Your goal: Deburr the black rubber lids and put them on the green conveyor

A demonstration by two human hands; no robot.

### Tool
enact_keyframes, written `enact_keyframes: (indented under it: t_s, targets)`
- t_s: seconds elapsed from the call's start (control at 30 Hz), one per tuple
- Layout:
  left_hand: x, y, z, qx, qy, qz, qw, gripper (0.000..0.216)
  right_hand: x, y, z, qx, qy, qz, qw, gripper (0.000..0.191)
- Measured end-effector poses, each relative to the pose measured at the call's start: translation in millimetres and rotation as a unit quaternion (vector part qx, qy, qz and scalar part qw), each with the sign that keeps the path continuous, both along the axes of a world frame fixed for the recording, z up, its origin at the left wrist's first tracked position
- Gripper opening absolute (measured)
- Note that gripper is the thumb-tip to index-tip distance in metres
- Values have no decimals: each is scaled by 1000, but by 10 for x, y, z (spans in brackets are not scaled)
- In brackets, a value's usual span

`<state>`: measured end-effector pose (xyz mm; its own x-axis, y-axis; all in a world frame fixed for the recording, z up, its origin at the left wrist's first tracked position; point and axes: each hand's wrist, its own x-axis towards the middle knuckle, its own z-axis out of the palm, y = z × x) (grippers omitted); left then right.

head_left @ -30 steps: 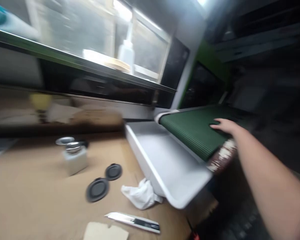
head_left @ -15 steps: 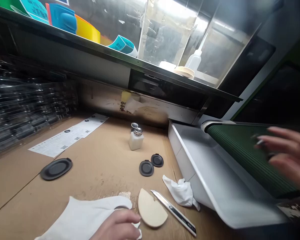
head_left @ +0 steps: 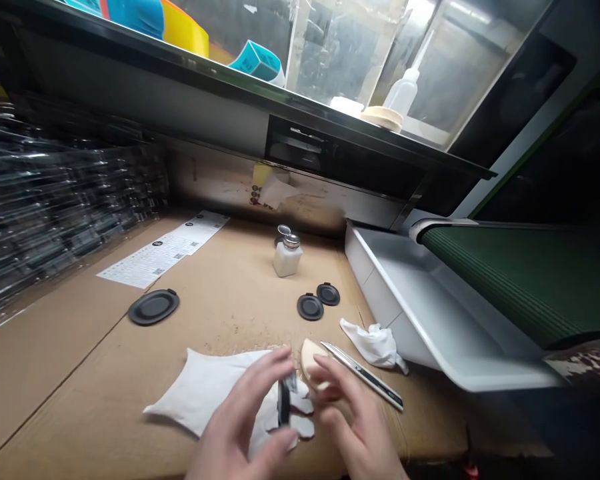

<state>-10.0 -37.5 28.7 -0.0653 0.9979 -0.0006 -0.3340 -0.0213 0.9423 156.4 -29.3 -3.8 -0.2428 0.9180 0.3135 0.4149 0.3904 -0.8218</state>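
My left hand (head_left: 237, 423) holds a small black part (head_left: 283, 403) upright between thumb and fingers; blur hides what exactly it is. Beside it, my right hand (head_left: 353, 417) is curled with its fingers apart and nothing visible in them. Under the hands lies a white cloth (head_left: 197, 387). A cream sponge pad (head_left: 308, 355) is partly covered by the right fingers. The utility knife (head_left: 365, 377) rests just beyond that hand, blade out, next to a crumpled white cloth (head_left: 375, 343).
A white pump bottle (head_left: 287, 261) stands mid-table behind two small black lids (head_left: 311, 307). One larger black lid (head_left: 154, 307) and printed label strips (head_left: 150, 267) lie left, near stacked clear trays (head_left: 70, 193). On the right are a white bin (head_left: 405, 327) and a green conveyor belt (head_left: 525, 280).
My right hand has come from over the conveyor belt to beside my left hand. The left hand has lifted off the cloth and now has the black part. The camera view has shifted.
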Motion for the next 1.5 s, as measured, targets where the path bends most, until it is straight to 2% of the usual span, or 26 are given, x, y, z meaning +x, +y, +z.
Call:
enact_keyframes:
  t_s: [0.07,0.13,0.2,0.27,0.33,0.47,0.53,0.67,0.73,0.87,1.0,1.13,1.23,1.3,1.5]
  targets:
    - [-80,149,13,-119,-152,-29,981,32,39,130,-21,66,-162,-69,982,32]
    - [-143,290,-25,-189,-279,-55,940,29,34,233,-35,108,-277,-93,950,32]
    - [-182,384,-96,-212,-332,-59,917,28,12,300,-31,106,-336,-87,932,37]
    - [-197,420,-167,-219,-343,-52,912,27,10,341,-3,84,-361,-73,926,41]
    - [-198,417,-215,-221,-353,-48,908,25,42,368,44,81,-352,-62,931,39]
    - [-190,399,-245,-234,-374,-55,896,23,74,341,151,118,-241,-89,959,33]
    - [-185,402,-254,-237,-374,-57,895,24,-14,268,182,146,-207,-93,963,32]
    - [-180,402,-270,-228,-357,-63,904,31,-319,112,158,273,-224,-29,935,26]
    - [-180,400,-263,-226,-345,-69,908,33,-409,109,130,309,-243,-11,919,22]
    - [-174,406,-228,-220,-333,-85,913,31,-392,320,168,285,-279,-24,917,20]
    - [-162,411,-217,-230,-304,-68,922,28,-362,534,269,278,-291,-18,915,18]
    - [-163,403,-237,-228,-318,-65,918,29,-417,385,222,251,-260,-32,932,22]
    - [-167,394,-256,-239,-328,-70,911,30,-450,185,142,243,-228,-16,943,22]
    - [-165,392,-268,-235,-327,-75,912,31,-452,159,126,244,-229,-9,942,20]
    - [-154,417,-228,-235,-305,-52,921,25,-331,554,244,232,-254,-38,938,17]
